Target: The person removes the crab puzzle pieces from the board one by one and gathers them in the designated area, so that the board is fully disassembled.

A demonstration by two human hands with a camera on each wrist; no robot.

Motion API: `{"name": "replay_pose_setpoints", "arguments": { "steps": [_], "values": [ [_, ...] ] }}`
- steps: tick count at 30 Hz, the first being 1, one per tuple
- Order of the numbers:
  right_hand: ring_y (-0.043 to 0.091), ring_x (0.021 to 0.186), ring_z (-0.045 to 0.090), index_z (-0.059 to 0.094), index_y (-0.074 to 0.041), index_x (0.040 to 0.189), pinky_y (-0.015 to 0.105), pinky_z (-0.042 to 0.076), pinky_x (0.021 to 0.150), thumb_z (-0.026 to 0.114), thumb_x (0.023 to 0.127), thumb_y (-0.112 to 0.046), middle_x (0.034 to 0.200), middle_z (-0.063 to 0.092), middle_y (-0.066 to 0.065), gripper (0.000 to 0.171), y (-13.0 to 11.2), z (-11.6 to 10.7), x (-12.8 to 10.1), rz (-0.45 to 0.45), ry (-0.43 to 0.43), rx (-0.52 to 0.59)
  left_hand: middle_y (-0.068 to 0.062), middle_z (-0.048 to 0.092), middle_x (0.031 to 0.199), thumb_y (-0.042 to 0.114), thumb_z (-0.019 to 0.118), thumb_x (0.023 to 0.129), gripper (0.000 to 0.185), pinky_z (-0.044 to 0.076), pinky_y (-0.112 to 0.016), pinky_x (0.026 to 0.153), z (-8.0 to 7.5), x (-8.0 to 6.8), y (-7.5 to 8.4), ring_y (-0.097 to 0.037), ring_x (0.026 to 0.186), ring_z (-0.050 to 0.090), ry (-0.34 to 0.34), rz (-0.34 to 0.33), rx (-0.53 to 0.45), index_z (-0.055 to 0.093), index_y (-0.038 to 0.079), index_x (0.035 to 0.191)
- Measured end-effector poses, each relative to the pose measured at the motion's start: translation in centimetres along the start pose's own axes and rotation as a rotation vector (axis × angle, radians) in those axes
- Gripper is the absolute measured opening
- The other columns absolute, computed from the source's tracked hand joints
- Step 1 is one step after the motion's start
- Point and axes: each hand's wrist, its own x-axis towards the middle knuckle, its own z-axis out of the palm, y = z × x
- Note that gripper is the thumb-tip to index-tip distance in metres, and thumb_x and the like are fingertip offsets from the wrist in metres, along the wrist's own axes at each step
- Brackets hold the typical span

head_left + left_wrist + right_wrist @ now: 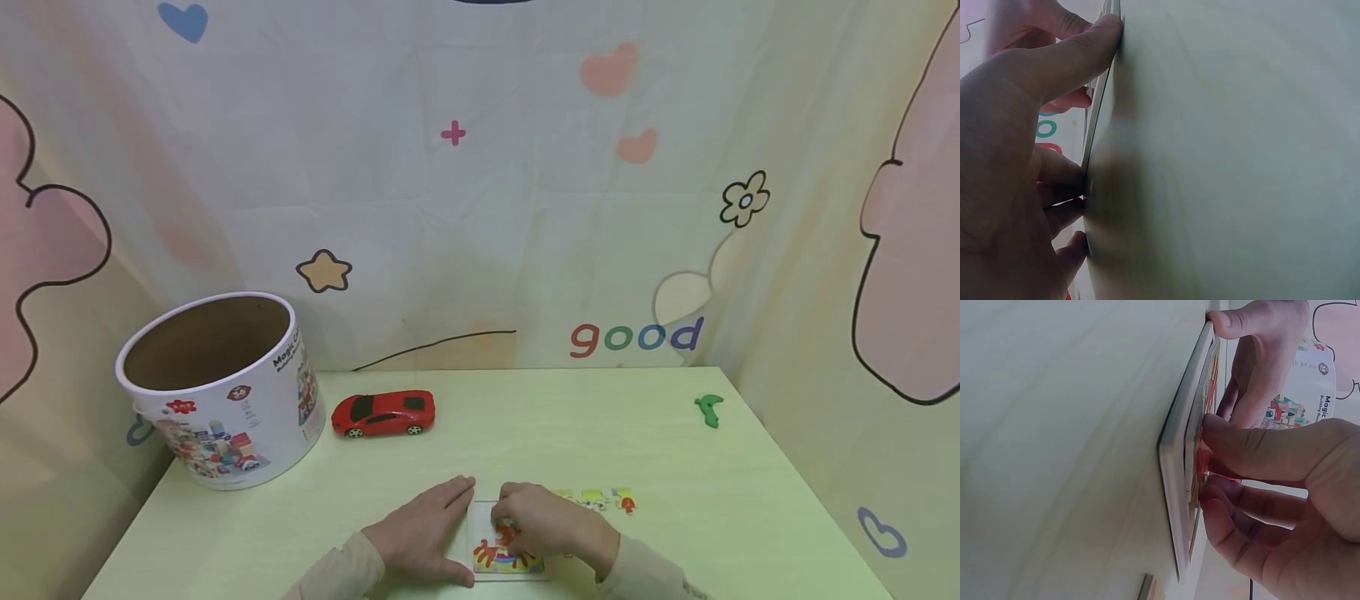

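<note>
Puzzle board (pixel 487 557), bottom centre of the table (pixel 525 433): left hand (pixel 423 533) flat, fingers straight, steadying its edge; right hand (pixel 551 525) curled, pinching a puzzle piece (pixel 508 533) onto it.

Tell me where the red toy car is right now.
In the head view the red toy car sits at the table's far left, just right of the round tub, beyond both hands.

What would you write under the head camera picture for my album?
Two hands, left hand and right hand, press on a colourful puzzle board, with a red toy car behind.
</note>
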Motion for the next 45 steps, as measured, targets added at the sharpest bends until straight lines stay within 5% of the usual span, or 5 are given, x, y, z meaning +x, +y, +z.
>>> {"name": "replay_pose_setpoints", "arguments": {
  "steps": [22, 34, 45],
  "values": [
    [0.0, 0.076, 0.048, 0.072, -0.017, 0.099, 0.018, 0.05, 0.075, 0.082, 0.079, -0.02, 0.094, 0.056, -0.011, 0.023, -0.12, 0.14, -0.15, 0.067, 0.0, 0.033, -0.006, 0.024, 0.161, 0.082, 0.056, 0.073, 0.113, 0.034, -0.04, 0.116, -0.01, -0.02, 0.05, -0.025, 0.146, 0.029, -0.008, 0.002, -0.005, 0.031, 0.005, 0.152],
    [-0.001, 0.069, 0.045, 0.072, -0.014, 0.099, 0.013, 0.044, 0.063, 0.08, 0.076, -0.022, 0.094, 0.058, -0.009, 0.025, 0.29, 0.0, -0.35, -0.013, 0.027, 0.042, -0.006, 0.025, 0.16, 0.083, 0.055, 0.073, 0.113, 0.035, -0.039, 0.116, -0.02, -0.07, 0.11, -0.025, 0.145, 0.029, -0.004, 0.003, 0.007, 0.031, 0.006, 0.152],
    [-0.002, 0.071, 0.047, 0.073, -0.015, 0.099, 0.015, 0.045, 0.066, 0.081, 0.077, -0.026, 0.091, 0.062, -0.009, 0.026, 0.12, -0.15, -0.3, -0.001, 0.028, 0.009, -0.007, 0.025, 0.16, 0.083, 0.054, 0.073, 0.113, 0.034, -0.04, 0.116, -0.09, -0.05, 0.02, -0.025, 0.145, 0.029, 0.001, 0.013, 0.011, 0.031, 0.005, 0.152]
  ]
}}
